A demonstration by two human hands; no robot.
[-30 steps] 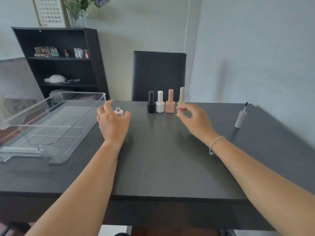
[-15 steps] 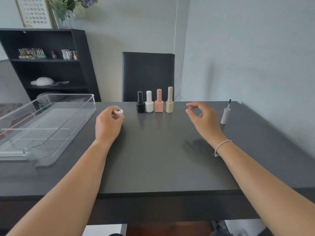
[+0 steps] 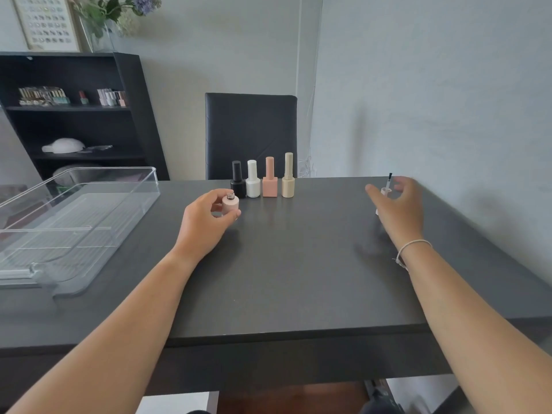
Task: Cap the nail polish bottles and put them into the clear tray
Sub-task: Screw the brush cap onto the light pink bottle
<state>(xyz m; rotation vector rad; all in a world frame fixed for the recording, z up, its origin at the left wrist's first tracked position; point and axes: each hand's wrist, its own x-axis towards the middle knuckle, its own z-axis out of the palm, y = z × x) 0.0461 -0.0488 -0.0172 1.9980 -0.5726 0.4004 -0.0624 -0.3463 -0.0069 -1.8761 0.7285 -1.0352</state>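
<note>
My left hand (image 3: pixel 206 222) grips an open pale pink nail polish bottle (image 3: pixel 230 204) standing on the dark table (image 3: pixel 286 264); its threaded neck is bare. My right hand (image 3: pixel 398 204) is blurred, fingers spread around the upturned cap with brush (image 3: pixel 387 186) at the table's right; contact is unclear. Behind the left hand stand a capped black bottle (image 3: pixel 237 180), a white bottle (image 3: pixel 252 180), a pink bottle (image 3: pixel 269 178) and a beige bottle (image 3: pixel 288 176) in a row. The clear tray (image 3: pixel 77 216) lies at the left, with no bottles in it.
A black chair (image 3: pixel 250 132) stands behind the table's far edge. A black shelf unit (image 3: pixel 74 115) with small bottles is at the back left. A grey wall runs close along the table's right side.
My right hand has swung right from the beige bottle to the upturned cap. My left hand has closed around the open bottle. The view has turned to the right.
</note>
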